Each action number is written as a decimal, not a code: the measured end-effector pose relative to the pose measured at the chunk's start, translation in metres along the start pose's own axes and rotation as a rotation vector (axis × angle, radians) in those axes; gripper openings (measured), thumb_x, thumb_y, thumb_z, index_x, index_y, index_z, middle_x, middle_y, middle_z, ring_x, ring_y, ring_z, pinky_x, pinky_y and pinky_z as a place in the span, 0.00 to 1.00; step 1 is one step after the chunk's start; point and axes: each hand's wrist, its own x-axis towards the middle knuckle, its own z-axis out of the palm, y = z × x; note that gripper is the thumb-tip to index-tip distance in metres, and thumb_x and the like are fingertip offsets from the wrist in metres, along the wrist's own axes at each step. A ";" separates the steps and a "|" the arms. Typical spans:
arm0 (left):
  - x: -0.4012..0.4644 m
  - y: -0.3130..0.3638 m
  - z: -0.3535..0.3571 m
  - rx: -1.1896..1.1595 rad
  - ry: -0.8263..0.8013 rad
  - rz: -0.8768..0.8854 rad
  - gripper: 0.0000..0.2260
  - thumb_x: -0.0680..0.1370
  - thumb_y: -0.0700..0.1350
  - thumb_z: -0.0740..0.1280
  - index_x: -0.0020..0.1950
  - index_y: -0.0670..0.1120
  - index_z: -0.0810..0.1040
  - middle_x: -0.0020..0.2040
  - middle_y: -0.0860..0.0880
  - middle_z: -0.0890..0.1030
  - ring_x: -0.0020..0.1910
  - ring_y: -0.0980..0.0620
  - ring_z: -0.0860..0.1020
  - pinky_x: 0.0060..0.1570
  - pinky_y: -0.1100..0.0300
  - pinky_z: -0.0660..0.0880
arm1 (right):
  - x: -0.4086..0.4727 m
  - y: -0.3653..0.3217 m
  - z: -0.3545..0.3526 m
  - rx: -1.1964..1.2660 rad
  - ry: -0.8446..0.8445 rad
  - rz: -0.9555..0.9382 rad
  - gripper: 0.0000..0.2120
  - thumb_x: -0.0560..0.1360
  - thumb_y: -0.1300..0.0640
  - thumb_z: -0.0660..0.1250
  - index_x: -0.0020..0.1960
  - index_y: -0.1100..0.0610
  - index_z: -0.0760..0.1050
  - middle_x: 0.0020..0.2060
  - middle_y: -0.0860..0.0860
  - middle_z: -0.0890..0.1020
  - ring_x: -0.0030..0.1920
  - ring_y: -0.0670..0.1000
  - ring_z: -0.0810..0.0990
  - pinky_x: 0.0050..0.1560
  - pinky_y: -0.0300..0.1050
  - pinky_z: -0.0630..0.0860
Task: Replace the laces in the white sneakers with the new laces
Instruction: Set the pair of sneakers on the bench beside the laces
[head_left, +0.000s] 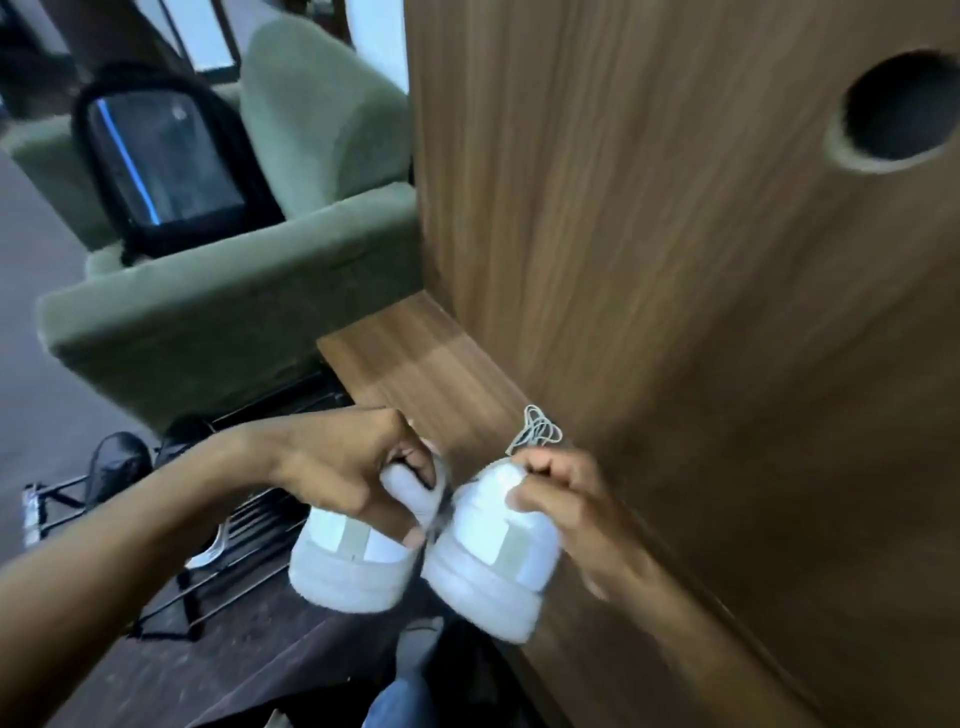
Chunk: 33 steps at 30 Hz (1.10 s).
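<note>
So both hands are carrying the white sneakers, heels toward the camera: left hand (343, 467) grips the left sneaker (348, 561), right hand (561, 499) pinches the right sneaker (493, 551) (laces (535, 434) dangling). Guessing they need setting on the wooden surface (701, 312) next, then unlacing.

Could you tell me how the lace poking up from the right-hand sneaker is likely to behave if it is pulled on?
The lace is thin and stands in loose loops above the right sneaker, so it is probably floppy and very light. The loops overlap, so it may snag if tugged quickly. The right hand grips the sneaker's heel, which should steady it.
</note>
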 end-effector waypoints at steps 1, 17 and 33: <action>0.005 0.019 0.000 -0.023 -0.006 0.033 0.18 0.67 0.57 0.76 0.49 0.46 0.82 0.46 0.50 0.83 0.47 0.50 0.81 0.47 0.52 0.77 | -0.014 -0.012 -0.013 0.001 0.035 -0.019 0.04 0.65 0.59 0.64 0.31 0.57 0.75 0.27 0.50 0.71 0.31 0.46 0.68 0.31 0.43 0.61; 0.172 0.020 0.261 0.423 0.042 0.587 0.14 0.66 0.56 0.66 0.47 0.52 0.76 0.44 0.53 0.82 0.40 0.51 0.81 0.31 0.62 0.73 | -0.180 0.219 -0.062 -0.801 0.374 0.252 0.12 0.74 0.38 0.61 0.52 0.42 0.67 0.43 0.38 0.78 0.43 0.40 0.77 0.47 0.38 0.72; 0.229 -0.079 0.383 0.232 0.546 0.895 0.13 0.66 0.52 0.71 0.45 0.47 0.83 0.31 0.52 0.78 0.30 0.50 0.74 0.28 0.60 0.68 | -0.160 0.381 -0.001 -1.004 0.856 -0.128 0.13 0.61 0.64 0.70 0.32 0.56 0.65 0.27 0.49 0.68 0.29 0.52 0.68 0.33 0.45 0.63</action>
